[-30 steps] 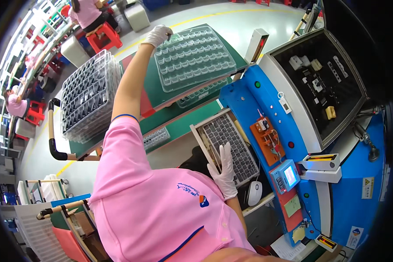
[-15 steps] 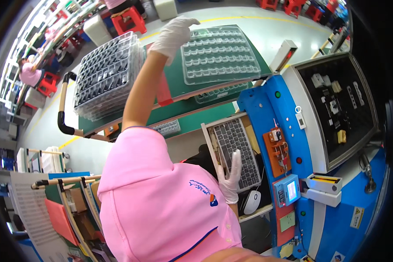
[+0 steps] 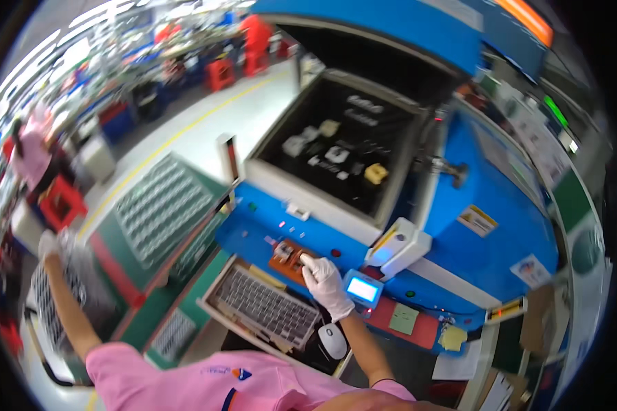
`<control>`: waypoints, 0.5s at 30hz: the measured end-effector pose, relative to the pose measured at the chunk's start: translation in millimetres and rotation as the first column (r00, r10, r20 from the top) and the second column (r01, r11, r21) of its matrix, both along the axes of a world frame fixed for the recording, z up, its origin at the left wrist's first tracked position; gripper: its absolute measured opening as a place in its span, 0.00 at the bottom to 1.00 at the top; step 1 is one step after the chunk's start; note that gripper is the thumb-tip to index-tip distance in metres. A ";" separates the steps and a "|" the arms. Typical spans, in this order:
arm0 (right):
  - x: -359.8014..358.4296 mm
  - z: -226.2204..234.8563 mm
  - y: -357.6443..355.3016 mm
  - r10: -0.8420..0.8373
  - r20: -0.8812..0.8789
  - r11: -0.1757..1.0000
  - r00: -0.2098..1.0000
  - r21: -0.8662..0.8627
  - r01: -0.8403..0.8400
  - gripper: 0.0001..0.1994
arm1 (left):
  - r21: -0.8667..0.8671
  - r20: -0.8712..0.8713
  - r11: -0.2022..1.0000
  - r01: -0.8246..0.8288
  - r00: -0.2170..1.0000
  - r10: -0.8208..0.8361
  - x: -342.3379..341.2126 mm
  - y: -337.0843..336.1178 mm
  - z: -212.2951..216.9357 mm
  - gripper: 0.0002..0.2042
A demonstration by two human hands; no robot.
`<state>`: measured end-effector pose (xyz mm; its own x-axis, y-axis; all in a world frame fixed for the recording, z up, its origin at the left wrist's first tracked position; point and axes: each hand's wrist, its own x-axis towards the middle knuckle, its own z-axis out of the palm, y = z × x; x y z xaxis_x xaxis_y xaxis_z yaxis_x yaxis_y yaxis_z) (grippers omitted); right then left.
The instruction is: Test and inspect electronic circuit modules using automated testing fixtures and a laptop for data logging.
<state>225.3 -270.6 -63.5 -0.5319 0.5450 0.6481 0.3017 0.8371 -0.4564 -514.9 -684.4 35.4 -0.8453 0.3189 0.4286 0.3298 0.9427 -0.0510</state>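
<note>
My white-gloved left hand (image 3: 48, 244) reaches far left, at the far edge of a stack of clear plastic trays (image 3: 92, 291) with rows of dark parts. Motion blurs its fingers, so their grip does not show. My gloved right hand (image 3: 327, 284) is at the right end of a small orange fixture (image 3: 288, 262) on the blue machine's front ledge. Its fingers are drawn together at the fixture; what lies between the tips is too small to make out. A clear tray (image 3: 163, 209) with rows of pockets rests on the green bench, right of the stack.
Below the fixture a drawer holds a keyboard (image 3: 264, 305) and a white mouse (image 3: 332, 340). A small lit display (image 3: 363, 290) stands right of my right hand. Behind it, the blue machine's raised lid (image 3: 377, 41) exposes a black bed (image 3: 343, 147) with small parts.
The view has turned right toward the machine. My right hand has gone from over the keyboard, fingers spread, to the orange fixture. My left hand has moved from the pocketed tray to the stack.
</note>
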 end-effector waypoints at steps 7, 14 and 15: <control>32.6 14.7 3.6 -0.045 0.010 0.920 0.999 -0.389 0.045 0.12 | -0.016 0.179 0.989 -0.149 0.973 0.149 13.0 -2.2 23.9 0.16; -33.2 11.8 22.5 0.159 0.200 0.985 0.967 -0.093 -0.143 0.15 | 0.214 0.220 0.970 -0.118 0.973 0.070 27.1 -18.0 20.3 0.17; -46.9 -8.3 31.6 0.115 0.216 0.992 0.969 0.033 -0.125 0.15 | 0.278 0.180 0.960 -0.042 0.984 -0.009 23.6 -17.2 23.0 0.18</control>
